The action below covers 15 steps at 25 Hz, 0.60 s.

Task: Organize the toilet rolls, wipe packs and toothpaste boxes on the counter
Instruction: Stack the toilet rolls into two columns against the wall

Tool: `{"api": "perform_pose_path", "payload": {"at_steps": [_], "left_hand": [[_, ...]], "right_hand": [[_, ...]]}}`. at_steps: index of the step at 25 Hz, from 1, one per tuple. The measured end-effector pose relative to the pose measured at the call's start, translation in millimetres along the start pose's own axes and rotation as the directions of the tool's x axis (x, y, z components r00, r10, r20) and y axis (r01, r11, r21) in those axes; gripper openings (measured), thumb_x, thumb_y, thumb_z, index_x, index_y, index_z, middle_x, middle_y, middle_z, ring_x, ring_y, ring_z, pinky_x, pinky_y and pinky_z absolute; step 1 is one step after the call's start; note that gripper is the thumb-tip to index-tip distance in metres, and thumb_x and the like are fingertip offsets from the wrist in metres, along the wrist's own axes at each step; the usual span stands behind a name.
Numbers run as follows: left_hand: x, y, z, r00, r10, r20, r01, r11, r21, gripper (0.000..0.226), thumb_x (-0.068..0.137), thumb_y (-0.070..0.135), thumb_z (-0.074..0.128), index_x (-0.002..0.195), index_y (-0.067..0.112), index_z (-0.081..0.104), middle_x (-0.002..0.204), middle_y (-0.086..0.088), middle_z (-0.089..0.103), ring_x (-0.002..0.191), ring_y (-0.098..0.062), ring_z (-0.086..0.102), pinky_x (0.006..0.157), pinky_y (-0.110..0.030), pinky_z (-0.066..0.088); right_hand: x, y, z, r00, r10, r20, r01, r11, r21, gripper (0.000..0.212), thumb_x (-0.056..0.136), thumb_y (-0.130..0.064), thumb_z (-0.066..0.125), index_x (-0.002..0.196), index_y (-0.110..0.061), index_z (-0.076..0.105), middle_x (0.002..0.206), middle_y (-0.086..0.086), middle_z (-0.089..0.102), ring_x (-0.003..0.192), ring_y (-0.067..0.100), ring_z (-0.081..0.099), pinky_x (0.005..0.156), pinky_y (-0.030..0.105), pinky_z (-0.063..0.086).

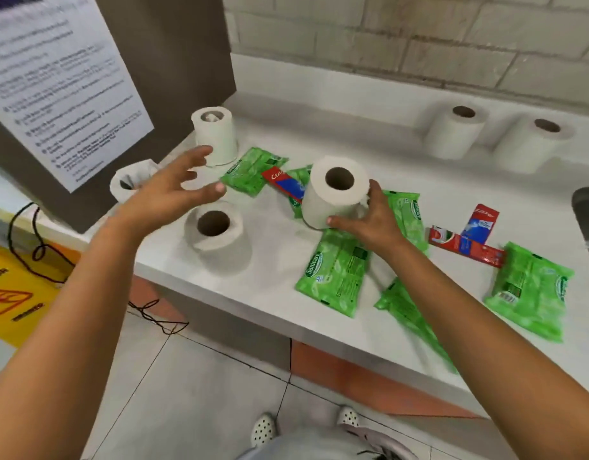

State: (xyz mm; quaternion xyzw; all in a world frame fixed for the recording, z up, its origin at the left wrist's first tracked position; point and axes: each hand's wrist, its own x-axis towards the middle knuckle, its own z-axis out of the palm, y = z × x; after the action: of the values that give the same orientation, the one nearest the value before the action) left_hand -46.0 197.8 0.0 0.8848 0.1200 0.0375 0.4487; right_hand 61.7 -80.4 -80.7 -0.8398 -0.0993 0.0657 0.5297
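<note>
Right hand (366, 220) grip clamped on tilted white paper toilet roll (336, 190), left hand (173, 190) spread empty; best lowered upright beside upright white roll (216, 232) near table's (402, 343) left front edge.

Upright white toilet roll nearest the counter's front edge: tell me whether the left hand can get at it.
Probably yes: the open left hand hovers just above the white toilet roll, nothing between them.

A printed notice sheet (59, 84) hangs on a brown panel (173, 51) at the left. Behind the desk runs a pale brick wall (419, 31). A yellow caution sign (17, 290) and a black cable (37, 250) lie over the tiled floor (173, 393). A metal sink edge (587, 214) shows at right.
</note>
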Motion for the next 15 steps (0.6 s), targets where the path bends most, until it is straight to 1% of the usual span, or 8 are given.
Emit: {"api": "perform_pose_path", "payload": {"at_steps": [1, 3, 4, 6, 7, 10, 12, 15], "left_hand": [[-8, -16, 1, 0.999, 0.031, -0.033, -0.033, 0.998, -0.048, 0.099, 0.06, 0.06, 0.072, 0.143, 0.033, 0.026, 0.136, 0.002, 0.04, 0.125, -0.017, 0.041, 0.101, -0.033, 0.036], [-24, -50, 11, 0.986, 0.071, -0.149, -0.09, 0.988, -0.127, 0.121, 0.044, 0.077, 0.067, 0.144, 0.029, 0.019, 0.136, -0.002, 0.039, 0.122, -0.018, 0.043, 0.101, -0.032, 0.037], [-30, -65, 20, 0.984, 0.068, -0.167, -0.094, 0.984, -0.153, 0.129, 0.04, 0.083, 0.065, 0.144, 0.025, 0.016, 0.135, -0.002, 0.038, 0.12, -0.019, 0.044, 0.1, -0.03, 0.037], [-39, -85, 36, 0.987, 0.067, -0.149, -0.095, 0.977, -0.192, 0.136, 0.037, 0.079, 0.071, 0.145, 0.02, 0.012, 0.134, -0.003, 0.037, 0.12, -0.02, 0.045, 0.102, -0.03, 0.036], [-41, -91, 43, 0.989, 0.06, -0.133, -0.086, 0.976, -0.2, 0.137, 0.036, 0.069, 0.077, 0.146, 0.02, 0.011, 0.133, -0.001, 0.038, 0.122, -0.019, 0.045, 0.104, -0.028, 0.034], [-39, -94, 56, 0.992, 0.016, -0.121, -0.046, 0.968, -0.248, 0.131, 0.042, 0.038, 0.085, 0.148, 0.02, 0.009, 0.132, 0.007, 0.041, 0.127, -0.011, 0.041, 0.11, -0.027, 0.031], [-34, -92, 59, 0.989, 0.003, -0.147, -0.039, 0.97, -0.241, 0.123, 0.048, 0.031, 0.087, 0.146, 0.02, 0.015, 0.129, 0.011, 0.042, 0.124, -0.007, 0.04, 0.108, -0.025, 0.031], [-31, -87, 58, 0.985, 0.012, -0.174, -0.045, 0.981, -0.189, 0.097, 0.058, 0.022, 0.088, 0.137, 0.017, 0.032, 0.121, 0.011, 0.049, 0.112, -0.004, 0.044, 0.097, -0.017, 0.036]], "right_hand": [[0, 1, 5, 0.999, -0.04, -0.005, 0.04, 0.999, 0.009, 0.105, 0.049, -0.027, 0.089, 0.138, -0.011, 0.035, 0.135, 0.002, 0.048, 0.123, 0.014, 0.043, 0.093, 0.013, 0.037], [0, 2, 16, 0.997, -0.068, -0.041, 0.068, 0.998, 0.002, 0.105, 0.044, -0.029, 0.088, 0.134, -0.012, 0.038, 0.132, 0.003, 0.051, 0.121, 0.014, 0.046, 0.096, 0.02, 0.037], [2, 2, 21, 0.996, -0.057, -0.073, 0.058, 0.998, 0.013, 0.104, 0.045, -0.024, 0.091, 0.133, -0.011, 0.037, 0.132, 0.006, 0.051, 0.12, 0.016, 0.046, 0.096, 0.022, 0.037], [4, -1, 30, 0.989, -0.032, -0.147, 0.04, 0.998, 0.053, 0.101, 0.05, -0.015, 0.091, 0.133, -0.009, 0.033, 0.131, 0.008, 0.051, 0.119, 0.018, 0.048, 0.094, 0.02, 0.037], [6, -1, 34, 0.983, -0.024, -0.181, 0.039, 0.996, 0.077, 0.103, 0.05, -0.014, 0.09, 0.133, -0.009, 0.031, 0.13, 0.009, 0.051, 0.119, 0.018, 0.048, 0.095, 0.022, 0.039], [10, -4, 44, 0.97, 0.009, -0.244, 0.026, 0.99, 0.14, 0.103, 0.053, -0.009, 0.088, 0.136, -0.009, 0.026, 0.129, 0.006, 0.051, 0.117, 0.016, 0.048, 0.097, 0.024, 0.041], [10, -7, 51, 0.956, 0.053, -0.29, 0.0, 0.983, 0.183, 0.096, 0.059, -0.004, 0.085, 0.137, -0.007, 0.028, 0.129, 0.007, 0.05, 0.113, 0.013, 0.048, 0.095, 0.023, 0.041], [11, -12, 61, 0.933, 0.085, -0.349, -0.015, 0.98, 0.2, 0.089, 0.062, -0.005, 0.083, 0.134, -0.005, 0.031, 0.133, 0.01, 0.05, 0.111, 0.015, 0.049, 0.093, 0.022, 0.04]]}}
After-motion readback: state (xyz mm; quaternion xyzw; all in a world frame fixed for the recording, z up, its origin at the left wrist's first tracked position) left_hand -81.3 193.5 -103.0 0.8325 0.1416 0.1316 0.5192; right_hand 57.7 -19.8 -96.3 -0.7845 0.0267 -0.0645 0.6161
